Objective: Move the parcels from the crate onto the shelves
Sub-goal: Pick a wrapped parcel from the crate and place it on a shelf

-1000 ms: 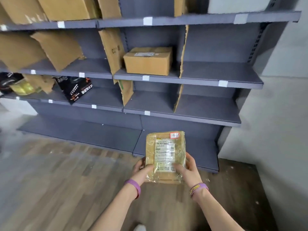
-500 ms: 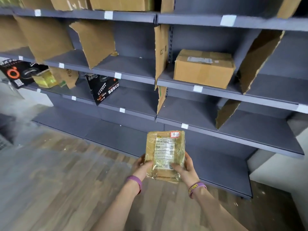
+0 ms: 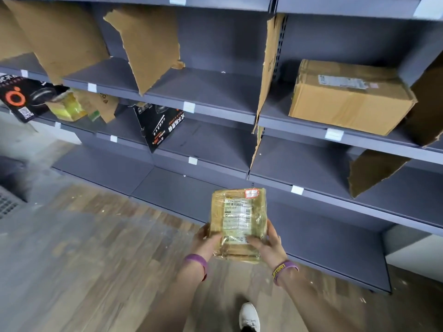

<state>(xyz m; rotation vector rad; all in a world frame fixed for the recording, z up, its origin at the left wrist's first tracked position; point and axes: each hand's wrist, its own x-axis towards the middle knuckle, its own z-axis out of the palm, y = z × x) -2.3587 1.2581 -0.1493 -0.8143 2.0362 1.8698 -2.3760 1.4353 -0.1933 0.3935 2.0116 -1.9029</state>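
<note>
A small flat parcel, brown and wrapped in clear plastic with a white label, is held upright in front of me over the floor. My left hand grips its lower left edge with the thumb across the front. My right hand grips the lower right edge the same way. The grey metal shelves stand just ahead, split into bays by torn cardboard dividers. The crate is out of view.
A large cardboard box sits on a shelf at the right. A black printed box leans on a lower shelf, with another black box and a yellow packet at the far left. Wooden floor lies below; my white shoe shows.
I have stepped closer to the shelves and shifted left, so the shelving fills more of the view. Both hands keep the same grip on the parcel.
</note>
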